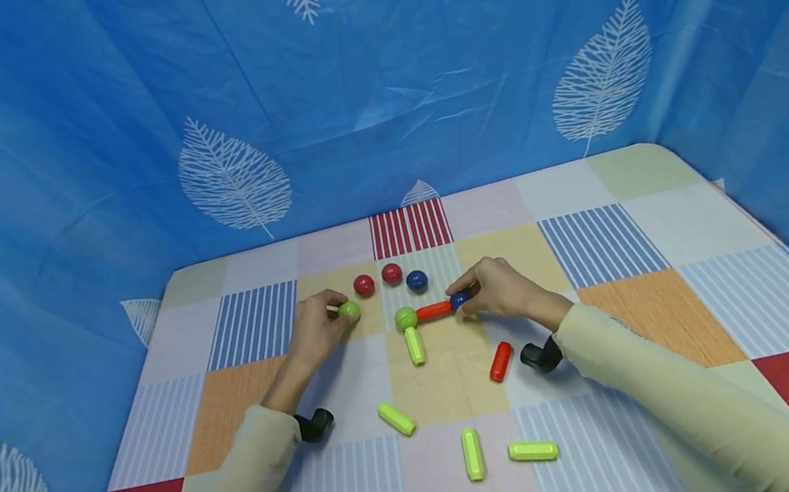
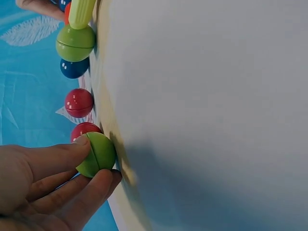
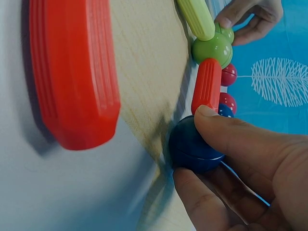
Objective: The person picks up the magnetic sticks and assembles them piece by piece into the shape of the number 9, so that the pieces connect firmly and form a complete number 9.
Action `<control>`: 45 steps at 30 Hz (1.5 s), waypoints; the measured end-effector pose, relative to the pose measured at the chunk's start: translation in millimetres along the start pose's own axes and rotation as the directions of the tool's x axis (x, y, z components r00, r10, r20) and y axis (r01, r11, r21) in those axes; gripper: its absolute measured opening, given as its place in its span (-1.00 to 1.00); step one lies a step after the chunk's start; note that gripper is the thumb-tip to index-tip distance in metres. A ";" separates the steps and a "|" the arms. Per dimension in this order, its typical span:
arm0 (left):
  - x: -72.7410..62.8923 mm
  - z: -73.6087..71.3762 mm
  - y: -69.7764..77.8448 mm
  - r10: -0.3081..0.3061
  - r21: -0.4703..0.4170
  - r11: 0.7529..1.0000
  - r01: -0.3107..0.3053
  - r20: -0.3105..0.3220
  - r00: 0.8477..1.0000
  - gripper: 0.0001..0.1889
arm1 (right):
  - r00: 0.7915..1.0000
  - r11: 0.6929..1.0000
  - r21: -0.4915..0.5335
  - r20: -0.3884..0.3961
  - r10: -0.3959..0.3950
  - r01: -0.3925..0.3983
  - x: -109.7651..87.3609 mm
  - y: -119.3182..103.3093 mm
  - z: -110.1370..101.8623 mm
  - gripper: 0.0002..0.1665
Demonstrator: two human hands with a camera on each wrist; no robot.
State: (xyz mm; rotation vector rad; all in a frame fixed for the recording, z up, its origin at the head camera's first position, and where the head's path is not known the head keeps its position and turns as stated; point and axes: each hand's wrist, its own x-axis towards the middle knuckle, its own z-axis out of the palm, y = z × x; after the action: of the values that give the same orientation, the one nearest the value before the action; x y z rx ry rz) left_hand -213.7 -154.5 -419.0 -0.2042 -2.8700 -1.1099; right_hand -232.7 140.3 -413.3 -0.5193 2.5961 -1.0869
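My left hand pinches a loose green ball between thumb and fingers, left of the other pieces. My right hand grips a dark blue ball at the right end of a red stick. That stick's other end meets a second green ball, from which a yellow-green stick points toward me. Behind these pieces lie two red balls, the left one and the right one, and another blue ball.
Closer to me lie a loose red stick and three yellow-green sticks: left, middle and right. A patchwork cloth covers the table. Blue curtain with white leaves hangs behind and at both sides.
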 end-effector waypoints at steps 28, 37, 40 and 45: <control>-59.7 6.8 23.7 0.076 -0.056 0.996 -0.068 0.149 0.986 -0.79 | 1.000 1.000 0.007 0.003 0.016 -0.016 -1.4 1.8 -1.5 -0.58; -69.6 16.2 35.4 0.164 -0.062 0.986 -0.154 0.224 0.961 -0.78 | 1.000 1.000 0.006 0.003 0.023 -0.023 0.0 1.6 -0.4 -0.59; -72.0 18.6 38.6 0.183 -0.067 0.983 -0.171 0.246 0.952 -0.77 | 1.000 1.000 0.010 0.005 0.024 -0.024 0.0 0.9 -0.3 -0.59; -74.1 22.5 43.0 0.224 -0.081 0.974 -0.210 0.266 0.938 -0.77 | 1.000 1.000 0.007 0.008 0.024 -0.024 -0.3 -0.5 -0.8 -0.59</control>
State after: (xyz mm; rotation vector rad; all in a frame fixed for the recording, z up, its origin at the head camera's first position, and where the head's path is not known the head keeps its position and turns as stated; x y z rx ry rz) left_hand -134.3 -115.4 -414.4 -0.7135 -2.9542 -1.1960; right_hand -232.6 140.7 -412.4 -0.4885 2.5837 -1.0835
